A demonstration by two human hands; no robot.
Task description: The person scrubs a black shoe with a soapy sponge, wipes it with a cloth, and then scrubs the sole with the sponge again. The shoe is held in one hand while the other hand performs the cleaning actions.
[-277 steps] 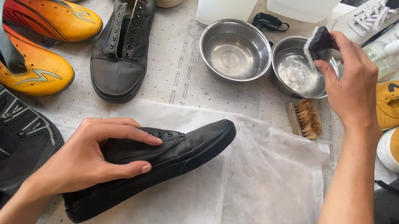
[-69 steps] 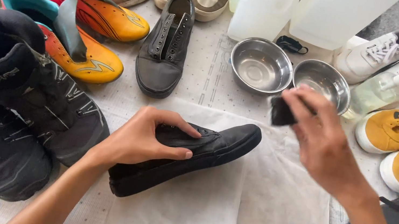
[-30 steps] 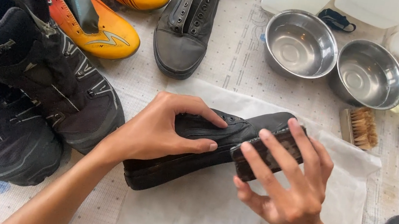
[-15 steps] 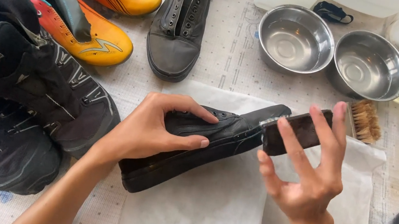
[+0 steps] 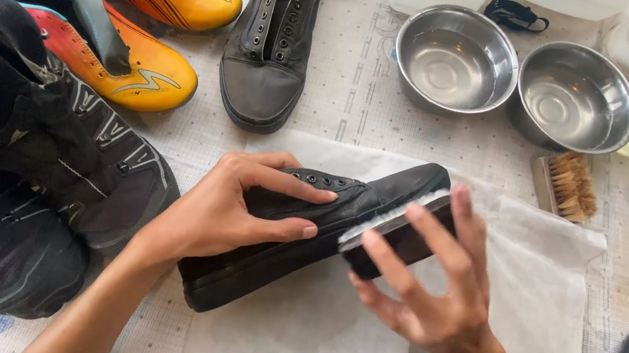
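The left hand (image 5: pixel 225 217) grips a black shoe (image 5: pixel 305 231) on a white sheet (image 5: pixel 529 326) — the right hand (image 5: pixel 431 296) presses a dark brush (image 5: pixel 399 234) against its side.

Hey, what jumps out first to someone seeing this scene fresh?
At centre, a left hand pins a black sneaker on white paper while the right hand presses a dark brush against it. Bright orange football boots lie upper left, two steel bowls above.

Shoes (image 5: pixel 126 23) crowd the upper left, bowls (image 5: pixel 456 59) the upper right; white cloth (image 5: pixel 302 347) at lower centre lies open.
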